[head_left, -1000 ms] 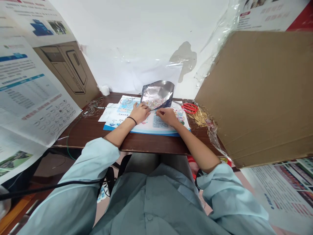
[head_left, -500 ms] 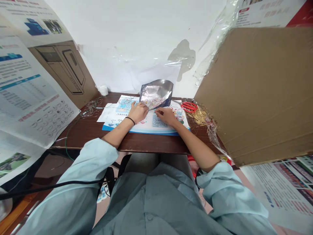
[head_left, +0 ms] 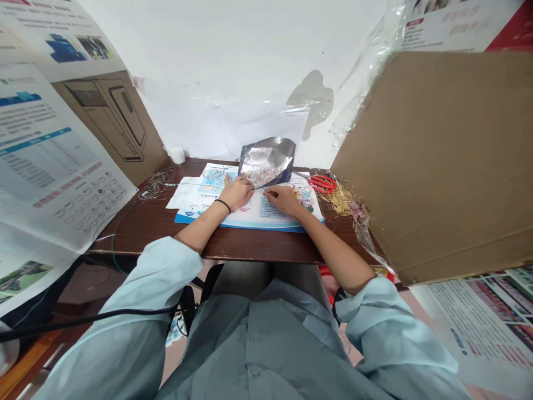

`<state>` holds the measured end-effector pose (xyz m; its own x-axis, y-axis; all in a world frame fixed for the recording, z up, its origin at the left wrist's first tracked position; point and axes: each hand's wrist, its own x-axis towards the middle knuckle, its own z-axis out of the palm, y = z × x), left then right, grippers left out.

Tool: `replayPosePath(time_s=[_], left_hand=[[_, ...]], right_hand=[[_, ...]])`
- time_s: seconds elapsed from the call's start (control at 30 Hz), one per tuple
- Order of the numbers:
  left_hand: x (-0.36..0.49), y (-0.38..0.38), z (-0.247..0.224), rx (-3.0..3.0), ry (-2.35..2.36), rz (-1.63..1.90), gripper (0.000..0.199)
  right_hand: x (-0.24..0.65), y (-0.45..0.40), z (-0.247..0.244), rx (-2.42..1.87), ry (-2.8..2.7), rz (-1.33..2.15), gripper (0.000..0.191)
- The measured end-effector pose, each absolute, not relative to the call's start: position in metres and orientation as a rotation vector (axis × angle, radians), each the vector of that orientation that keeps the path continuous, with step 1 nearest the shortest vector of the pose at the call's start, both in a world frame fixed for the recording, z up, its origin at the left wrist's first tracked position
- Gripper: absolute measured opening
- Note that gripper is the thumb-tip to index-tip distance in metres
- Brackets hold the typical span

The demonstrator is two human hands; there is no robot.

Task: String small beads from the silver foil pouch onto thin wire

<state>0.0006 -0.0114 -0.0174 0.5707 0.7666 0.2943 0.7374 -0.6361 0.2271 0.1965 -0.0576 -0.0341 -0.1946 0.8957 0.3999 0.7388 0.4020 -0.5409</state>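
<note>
A silver-lined foil pouch [head_left: 268,161] stands with its mouth towards me, many small coloured beads [head_left: 260,176] inside. My left hand [head_left: 236,193] is at the pouch's lower left edge, its fingers curled together and thumb apart; what they grip is too small to make out. A thin thread with pale beads [head_left: 170,184] runs from the left towards this hand. Just in front of the pouch, my right hand [head_left: 282,198] is closed in a pinch, and whatever lies between its fingertips is hidden. Both hands rest over a printed sheet [head_left: 250,221].
Red-handled scissors [head_left: 322,183] lie right of the pouch, beside a heap of thin golden sticks [head_left: 341,200]. Colourful beads [head_left: 306,197] lie near my right wrist. Tangled thread [head_left: 152,189] sits at the left. Cardboard panels [head_left: 449,161] flank the table [head_left: 258,250].
The whole view has shifted very slightly. Both hands and the pouch keep nearly the same positions; the right fingertips have moved only a little.
</note>
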Motion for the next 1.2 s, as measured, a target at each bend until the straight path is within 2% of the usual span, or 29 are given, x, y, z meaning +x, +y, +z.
replayPosePath(time_s=[0.13,0.27,0.43,0.53,0.7,0.97,1.2], left_hand=[[-0.002,-0.01,-0.017,2.714,1.28,0.602,0.025],[-0.003,-0.008,-0.016,2.593,1.243,0.839,0.03],[-0.004,-0.005,-0.009,1.989,1.167,1.369,0.027],[-0.003,-0.005,-0.006,1.613,1.133,1.467,0.02],[0.004,-0.004,-0.014,1.376,1.043,1.43,0.011],[0.005,0.008,-0.02,1.692,1.171,1.395,0.016],[0.006,-0.009,-0.015,1.94,1.056,1.021,0.016]], right_hand=[[0.196,-0.058,-0.034,-1.38,-1.999,0.313,0.022],[0.196,-0.058,-0.033,-1.378,-2.012,0.316,0.023],[0.197,-0.056,-0.031,-1.427,-1.986,0.243,0.023],[0.198,-0.057,-0.028,-1.445,-1.961,0.227,0.024],[0.197,-0.058,-0.027,-1.442,-1.955,0.179,0.02],[0.196,-0.057,-0.033,-1.407,-1.978,0.226,0.017],[0.197,-0.056,-0.033,-1.433,-1.974,0.284,0.016]])
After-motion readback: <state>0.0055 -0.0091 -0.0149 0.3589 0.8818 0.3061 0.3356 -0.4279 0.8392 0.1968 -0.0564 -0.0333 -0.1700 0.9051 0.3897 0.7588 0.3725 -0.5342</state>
